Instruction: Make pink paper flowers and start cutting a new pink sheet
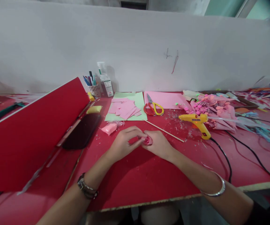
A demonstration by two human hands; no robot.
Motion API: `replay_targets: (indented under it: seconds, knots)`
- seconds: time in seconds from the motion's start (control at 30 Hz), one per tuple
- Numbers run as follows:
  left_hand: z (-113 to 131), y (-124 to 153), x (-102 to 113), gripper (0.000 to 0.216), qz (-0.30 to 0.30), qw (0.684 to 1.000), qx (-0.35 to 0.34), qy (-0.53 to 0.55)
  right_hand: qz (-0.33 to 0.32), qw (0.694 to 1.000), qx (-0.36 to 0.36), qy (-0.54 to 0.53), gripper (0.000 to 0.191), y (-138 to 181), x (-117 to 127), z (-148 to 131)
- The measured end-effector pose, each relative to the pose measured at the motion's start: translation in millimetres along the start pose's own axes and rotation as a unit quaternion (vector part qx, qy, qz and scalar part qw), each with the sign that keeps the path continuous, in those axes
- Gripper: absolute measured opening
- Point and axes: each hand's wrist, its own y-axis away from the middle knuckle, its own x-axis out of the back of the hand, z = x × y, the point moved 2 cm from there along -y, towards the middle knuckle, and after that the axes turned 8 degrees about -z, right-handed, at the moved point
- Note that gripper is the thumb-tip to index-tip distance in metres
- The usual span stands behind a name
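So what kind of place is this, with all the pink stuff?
Probably a craft workspace: a yellow glue gun, scissors and pink paper pieces lie on the red tabletop.

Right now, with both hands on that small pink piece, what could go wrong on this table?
The small pink piece, held between the left hand and the right hand, could be crushed by too firm a squeeze. The yellow glue gun trails a black cord near the right forearm, which might snag it and drag the gun. The thin stick lies just beyond the hands and might get knocked.
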Motion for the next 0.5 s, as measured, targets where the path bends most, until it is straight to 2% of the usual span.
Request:
replay_targets:
  seconds: [0.13, 0.3, 0.5]
  knots:
    - [-0.8, 0.2, -0.3, 0.012, -0.002, 1.0, 0.0, -0.003, 0.002, 1.0, -0.003, -0.029, 0.013, 0.7, 0.4, -1.7]
    - [3.0, 1.3, 1.6, 0.016, 0.02, 1.0, 0.001, -0.023, -0.006, 0.993, 0.016, -0.117, 0.006, 0.9, 1.4, -2.9]
    - [3.0, 1.0, -6.3, 0.054, 0.03, 0.997, 0.059, -0.027, 0.02, 0.984, 0.047, -0.173, 0.02, 0.3, -0.1, 0.7]
